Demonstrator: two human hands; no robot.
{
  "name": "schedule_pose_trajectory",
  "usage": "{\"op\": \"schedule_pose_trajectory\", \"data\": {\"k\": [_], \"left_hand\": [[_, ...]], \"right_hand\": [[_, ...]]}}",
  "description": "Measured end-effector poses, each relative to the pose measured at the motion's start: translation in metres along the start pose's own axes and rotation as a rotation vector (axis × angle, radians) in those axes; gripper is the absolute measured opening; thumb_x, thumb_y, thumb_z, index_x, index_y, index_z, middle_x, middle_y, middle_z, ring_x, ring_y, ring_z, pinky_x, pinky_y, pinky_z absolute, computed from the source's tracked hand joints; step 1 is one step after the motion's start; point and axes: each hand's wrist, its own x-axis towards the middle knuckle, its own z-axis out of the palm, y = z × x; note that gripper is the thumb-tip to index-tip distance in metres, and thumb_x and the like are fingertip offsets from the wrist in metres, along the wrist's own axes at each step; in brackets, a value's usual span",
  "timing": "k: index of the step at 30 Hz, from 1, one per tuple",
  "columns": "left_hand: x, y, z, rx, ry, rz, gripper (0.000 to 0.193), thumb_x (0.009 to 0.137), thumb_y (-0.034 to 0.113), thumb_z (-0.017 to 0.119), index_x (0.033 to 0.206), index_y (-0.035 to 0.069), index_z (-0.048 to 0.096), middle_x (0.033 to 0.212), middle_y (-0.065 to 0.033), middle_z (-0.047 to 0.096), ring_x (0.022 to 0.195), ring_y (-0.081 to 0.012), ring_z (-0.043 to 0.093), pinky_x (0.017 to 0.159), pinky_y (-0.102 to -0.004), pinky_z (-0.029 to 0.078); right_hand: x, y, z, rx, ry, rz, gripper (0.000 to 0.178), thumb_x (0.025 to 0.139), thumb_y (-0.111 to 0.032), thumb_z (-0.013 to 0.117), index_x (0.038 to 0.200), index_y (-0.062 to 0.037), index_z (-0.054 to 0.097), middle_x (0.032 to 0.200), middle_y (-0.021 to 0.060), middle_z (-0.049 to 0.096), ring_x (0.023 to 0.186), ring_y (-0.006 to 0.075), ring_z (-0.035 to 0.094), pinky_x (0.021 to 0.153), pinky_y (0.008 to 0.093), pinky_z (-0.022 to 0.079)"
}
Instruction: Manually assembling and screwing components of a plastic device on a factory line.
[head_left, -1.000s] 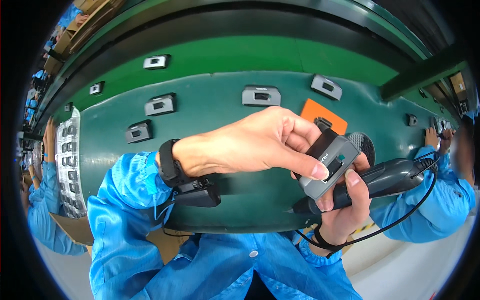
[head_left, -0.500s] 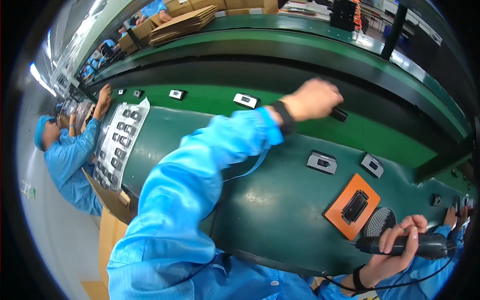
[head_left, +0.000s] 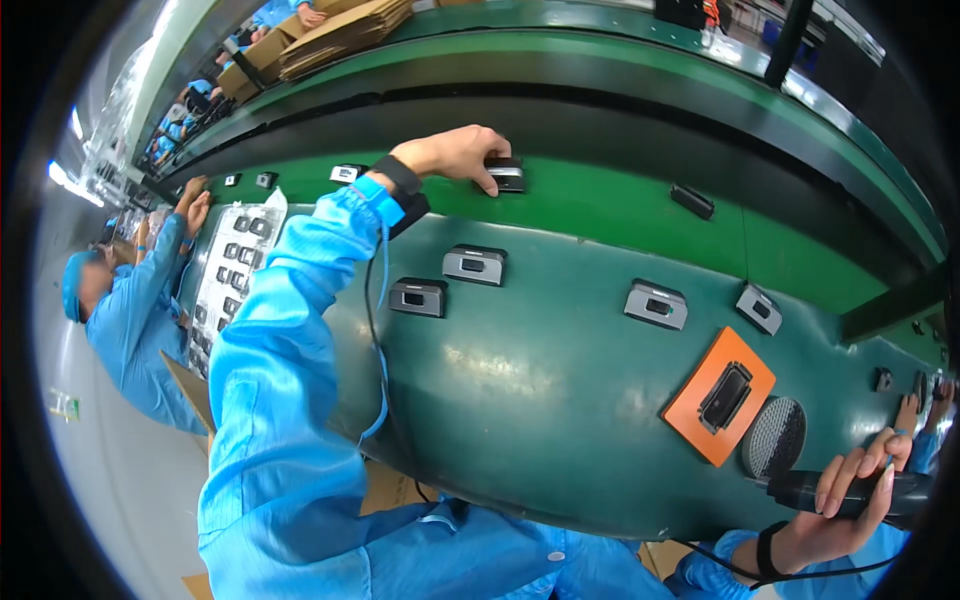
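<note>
My left hand (head_left: pixel 455 158) reaches across to the green belt, thumb and fingers closed around the end of a small grey-and-black device (head_left: pixel 509 177). At the lower right, my right hand (head_left: pixel 842 500) grips a black electric screwdriver (head_left: pixel 810 490), its tip pointing left. Just above that tool lies a round dish (head_left: pixel 774 440) with a pitted grey surface. Beside the dish is an orange fixture (head_left: pixel 685 408) with a black housing (head_left: pixel 724 396) seated in it. Two similar grey devices, one of them a grey device (head_left: pixel 656 304), stand beyond the fixture.
Two more devices (head_left: pixel 475 264) sit on the green mat near my left forearm. A dark piece (head_left: pixel 692 201) and several devices lie along the belt. At left, a co-worker (head_left: pixel 135 310) stands by a white sheet (head_left: pixel 225 285) of black parts. A support post (head_left: pixel 890 308) rises at right.
My left hand has moved left along the belt, away from the dark piece, and closed on a grey device. My right hand still holds the screwdriver. The view has shifted slightly.
</note>
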Motion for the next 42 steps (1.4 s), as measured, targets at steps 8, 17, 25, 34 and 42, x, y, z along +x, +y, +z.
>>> {"op": "schedule_pose_trajectory", "data": {"k": [8, 17, 25, 34, 42], "left_hand": [[-0.040, 0.157, 0.013, -0.093, 0.188, 0.559, 0.038, 0.067, 0.012, 0.088, 0.097, -0.001, 0.070, 0.087, -0.0136, 0.071, 0.085, -0.0348, 0.070, 0.083, -0.0424, 0.056], [0.040, 0.318, 0.091, -0.210, 0.177, 1.327, 0.014, 0.077, 0.012, 0.066, 0.082, 0.004, 0.055, 0.078, -0.0064, 0.051, 0.086, -0.0262, 0.059, 0.080, -0.0378, 0.055], [0.042, 0.322, 0.105, 0.209, -0.010, 1.435, 0.014, 0.063, 0.009, 0.068, 0.060, 0.002, 0.057, 0.066, -0.0079, 0.056, 0.072, -0.0255, 0.065, 0.096, -0.0390, 0.060], [0.055, 0.318, 0.108, 0.257, 0.027, 1.662, 0.017, 0.056, 0.011, 0.067, 0.053, -0.001, 0.055, 0.063, -0.0109, 0.057, 0.071, -0.0264, 0.068, 0.101, -0.0398, 0.059], [0.009, 0.319, 0.104, 0.442, 0.171, 1.290, 0.034, 0.069, 0.024, 0.073, 0.091, -0.001, 0.075, 0.111, -0.0112, 0.070, 0.102, -0.0212, 0.059, 0.088, -0.0304, 0.051]], "right_hand": [[0.009, -0.012, -0.012, 0.008, -0.035, -0.051, 0.024, 0.102, -0.013, 0.051, 0.116, 0.0045, 0.040, 0.092, 0.0093, 0.051, 0.049, 0.0099, 0.047, 0.044, 0.0229, 0.044], [0.025, 0.011, -0.042, 0.075, 0.017, -0.055, 0.024, 0.103, -0.013, 0.051, 0.116, 0.0043, 0.043, 0.092, 0.0089, 0.052, 0.049, 0.0119, 0.048, 0.046, 0.0252, 0.044], [0.003, 0.022, -0.085, 0.098, 0.114, -0.078, 0.020, 0.100, -0.012, 0.056, 0.110, 0.0005, 0.045, 0.082, 0.0055, 0.053, 0.050, 0.0080, 0.051, 0.046, 0.0223, 0.045], [0.017, 0.036, -0.095, 0.115, -0.139, 0.004, 0.033, 0.109, -0.025, 0.040, 0.117, 0.0018, 0.056, 0.068, 0.0079, 0.050, 0.047, 0.0186, 0.049, 0.039, 0.0358, 0.043], [0.000, 0.041, -0.058, -0.222, 0.168, -0.032, 0.012, 0.098, -0.014, 0.054, 0.098, -0.0048, 0.046, 0.071, 0.0023, 0.047, 0.046, 0.0080, 0.046, 0.041, 0.0228, 0.039]]}}
